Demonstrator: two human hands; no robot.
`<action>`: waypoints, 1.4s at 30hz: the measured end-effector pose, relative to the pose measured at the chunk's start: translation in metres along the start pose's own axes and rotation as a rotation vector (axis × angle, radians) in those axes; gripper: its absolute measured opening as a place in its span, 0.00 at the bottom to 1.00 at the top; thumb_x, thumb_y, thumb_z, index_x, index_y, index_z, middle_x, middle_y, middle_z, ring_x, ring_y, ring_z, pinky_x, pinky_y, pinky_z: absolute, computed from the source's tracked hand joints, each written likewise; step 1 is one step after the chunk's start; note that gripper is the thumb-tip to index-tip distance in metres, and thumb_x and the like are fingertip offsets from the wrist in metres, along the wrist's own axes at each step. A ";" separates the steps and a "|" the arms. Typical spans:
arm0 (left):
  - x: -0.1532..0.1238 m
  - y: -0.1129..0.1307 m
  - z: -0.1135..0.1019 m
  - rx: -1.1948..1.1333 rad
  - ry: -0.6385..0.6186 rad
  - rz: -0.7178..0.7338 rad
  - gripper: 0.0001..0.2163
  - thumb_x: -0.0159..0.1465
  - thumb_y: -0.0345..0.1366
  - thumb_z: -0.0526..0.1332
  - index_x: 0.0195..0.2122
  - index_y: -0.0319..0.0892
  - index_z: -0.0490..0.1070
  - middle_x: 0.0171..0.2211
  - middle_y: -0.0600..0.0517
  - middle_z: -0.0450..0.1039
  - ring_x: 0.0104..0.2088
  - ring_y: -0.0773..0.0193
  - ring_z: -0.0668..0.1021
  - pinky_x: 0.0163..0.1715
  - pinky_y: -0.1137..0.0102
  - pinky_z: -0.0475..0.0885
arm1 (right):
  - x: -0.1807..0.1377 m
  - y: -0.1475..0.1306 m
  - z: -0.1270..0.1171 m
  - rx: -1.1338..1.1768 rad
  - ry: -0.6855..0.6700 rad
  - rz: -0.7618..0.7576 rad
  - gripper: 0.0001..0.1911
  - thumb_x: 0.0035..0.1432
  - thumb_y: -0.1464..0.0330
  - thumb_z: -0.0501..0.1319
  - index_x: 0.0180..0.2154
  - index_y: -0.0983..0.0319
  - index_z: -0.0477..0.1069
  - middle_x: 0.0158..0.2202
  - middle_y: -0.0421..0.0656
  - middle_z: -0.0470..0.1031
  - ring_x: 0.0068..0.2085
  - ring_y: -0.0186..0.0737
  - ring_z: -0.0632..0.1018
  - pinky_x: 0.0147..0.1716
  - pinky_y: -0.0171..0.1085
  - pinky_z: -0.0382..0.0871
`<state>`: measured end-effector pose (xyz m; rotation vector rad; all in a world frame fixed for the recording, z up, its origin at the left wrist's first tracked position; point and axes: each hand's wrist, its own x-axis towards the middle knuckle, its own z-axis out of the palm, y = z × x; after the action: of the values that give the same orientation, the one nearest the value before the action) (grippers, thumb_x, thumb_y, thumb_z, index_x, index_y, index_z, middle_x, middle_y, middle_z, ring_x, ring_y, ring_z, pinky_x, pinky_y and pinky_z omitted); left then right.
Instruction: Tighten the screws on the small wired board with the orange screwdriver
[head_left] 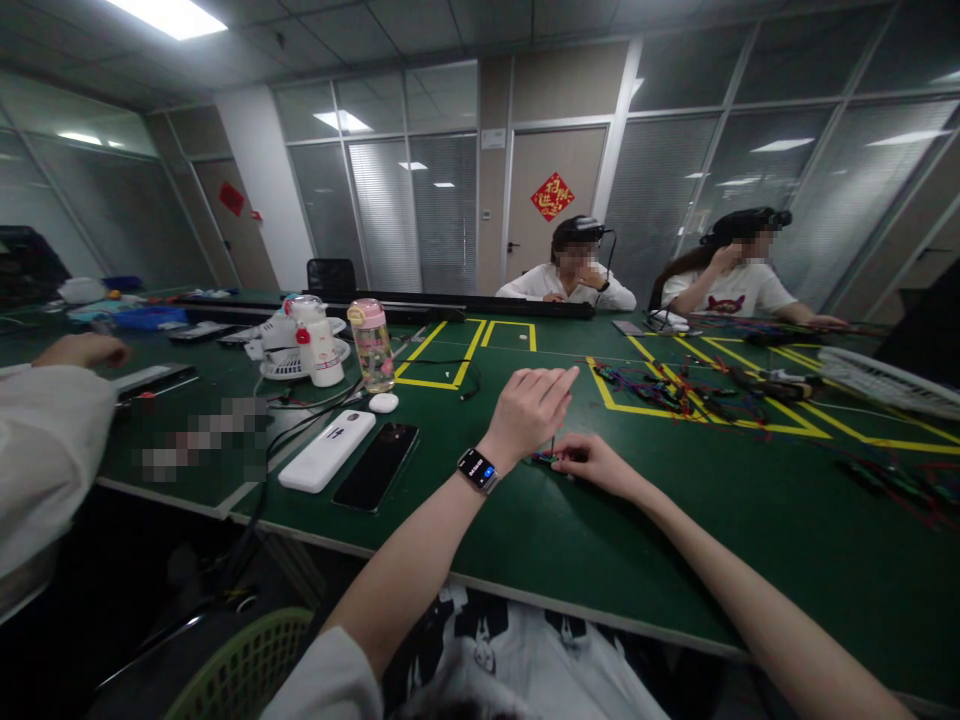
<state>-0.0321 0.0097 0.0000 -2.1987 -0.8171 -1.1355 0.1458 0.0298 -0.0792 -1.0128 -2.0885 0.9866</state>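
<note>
Just past my watch, my left hand (pixel 529 415) has its fingers bent together over the work spot. Below these fingers a thin dark shaft (pixel 553 446), like that of a screwdriver, points down at a small green circuit board (pixel 543 458). The shaft's upper end is hidden behind my left hand. My right hand (pixel 592 466) is low on the green table with thumb and fingers pinched at the board's right edge. Parts of the board are covered by both hands.
Left of me are a black phone (pixel 376 467), a white power bank (pixel 328 452), a white case (pixel 383 402), a pink-lidded bottle (pixel 373 345) and a white bottle (pixel 322 350). Tangled wired boards (pixel 660 390) lie right. Two people sit opposite; another person's arm (pixel 52 430) reaches in left.
</note>
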 end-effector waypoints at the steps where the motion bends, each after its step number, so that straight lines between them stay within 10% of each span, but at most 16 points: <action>1: 0.000 0.000 0.000 -0.003 -0.001 -0.001 0.17 0.69 0.35 0.47 0.56 0.36 0.62 0.47 0.44 0.72 0.47 0.60 0.73 0.47 0.64 0.65 | 0.000 0.000 0.000 -0.001 0.003 0.000 0.17 0.49 0.59 0.65 0.35 0.66 0.75 0.24 0.39 0.70 0.24 0.33 0.69 0.25 0.34 0.63; 42: 0.000 0.003 0.001 -0.035 0.024 -0.022 0.17 0.68 0.33 0.46 0.56 0.35 0.61 0.45 0.44 0.73 0.45 0.60 0.73 0.46 0.64 0.66 | 0.000 0.000 -0.001 0.016 -0.011 -0.017 0.16 0.49 0.59 0.66 0.35 0.65 0.75 0.23 0.39 0.70 0.24 0.33 0.69 0.26 0.34 0.63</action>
<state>-0.0299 0.0084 -0.0010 -2.2047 -0.8189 -1.1930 0.1462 0.0303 -0.0784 -0.9818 -2.0919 1.0011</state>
